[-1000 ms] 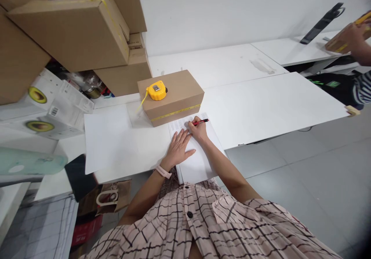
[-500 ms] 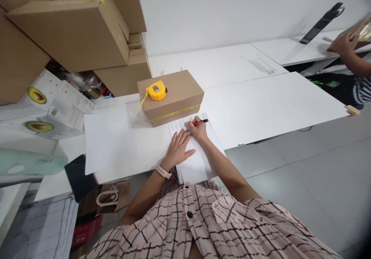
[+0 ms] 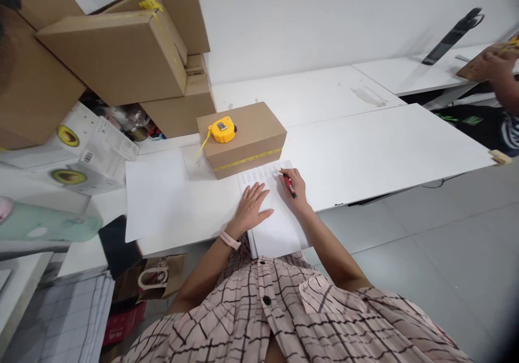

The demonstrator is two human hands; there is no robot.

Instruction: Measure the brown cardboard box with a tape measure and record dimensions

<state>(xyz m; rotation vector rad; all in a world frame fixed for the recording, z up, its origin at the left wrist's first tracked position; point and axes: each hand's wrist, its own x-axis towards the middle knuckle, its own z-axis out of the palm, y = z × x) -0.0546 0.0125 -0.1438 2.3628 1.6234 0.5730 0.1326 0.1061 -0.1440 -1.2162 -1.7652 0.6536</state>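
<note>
My left hand (image 3: 252, 208) lies flat on a stack of paper (image 3: 275, 228), fingers stretched out. Rows of small print or writing run along the sheet's top part. In my right hand (image 3: 297, 189) is a red and black pen (image 3: 289, 185), its tip near the right side of those rows. Just behind the paper stands a closed cardboard box (image 3: 251, 130). On top of it, toward the left, rests a yellow tape measure (image 3: 223, 129). Its yellow tape (image 3: 247, 159) runs across the box's front side.
A blank white sheet (image 3: 154, 200) and a dark flat device (image 3: 119, 246) lie to the left. Cardboard boxes (image 3: 117, 60) are piled at the back left, above avocado-printed cartons (image 3: 91, 157). At the far right, a co-worker's hand (image 3: 497, 65) holds a brown package near a dark bottle (image 3: 452, 35).
My right hand has moved right across the paper, and the pen has swung from pointing sideways to pointing back toward me. My left hand stays flat. The co-worker's package has tilted lower.
</note>
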